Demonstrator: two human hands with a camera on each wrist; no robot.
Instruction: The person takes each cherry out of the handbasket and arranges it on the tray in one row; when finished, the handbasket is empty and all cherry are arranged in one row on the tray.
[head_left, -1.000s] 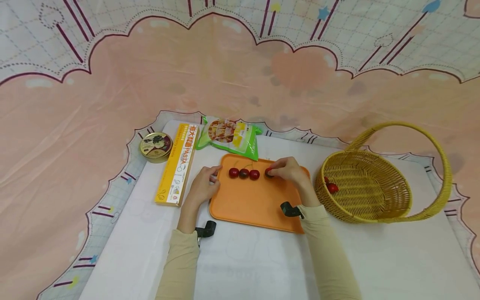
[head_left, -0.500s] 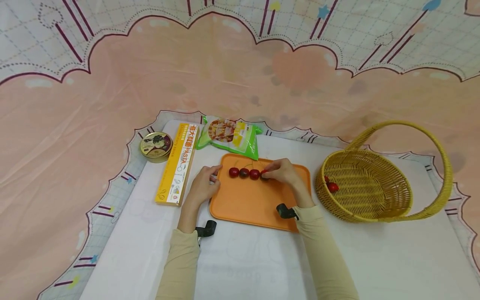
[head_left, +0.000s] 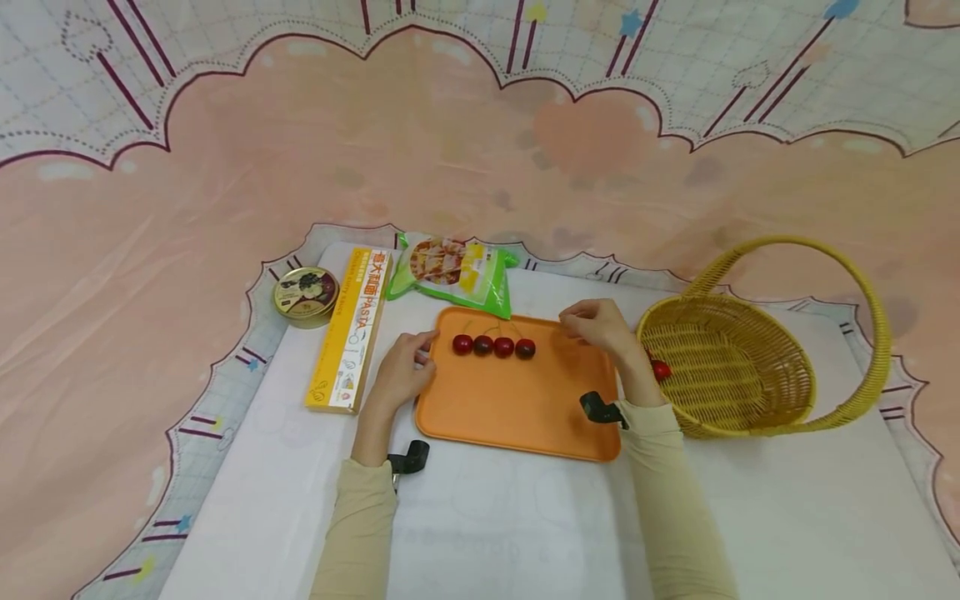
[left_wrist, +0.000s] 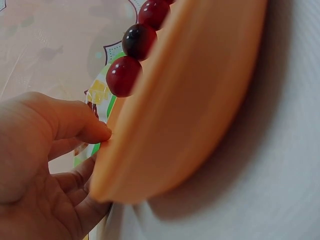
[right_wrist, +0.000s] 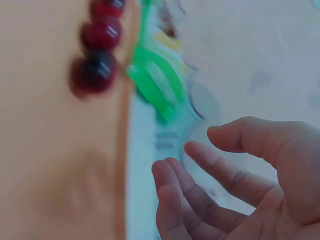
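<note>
On my feed the left hand [head_left: 401,372] pinches the rim of the orange tray [head_left: 517,412]; I see the right hand [head_left: 602,323] by its far right corner, fingers loosely bent, thumb apart, holding nothing; four cherries [head_left: 503,347] line up near the far edge

A white, flat-topped table [head_left: 510,533] has a peach, cloth-like backdrop [head_left: 337,150] with faint creases beyond its far edge. Higher up runs a white, grid-printed band [head_left: 213,29] with a scalloped maroon outline; a similar pale, maroon-edged strip [head_left: 204,437] follows the table's left, far and right edges. Light is soft.
</note>
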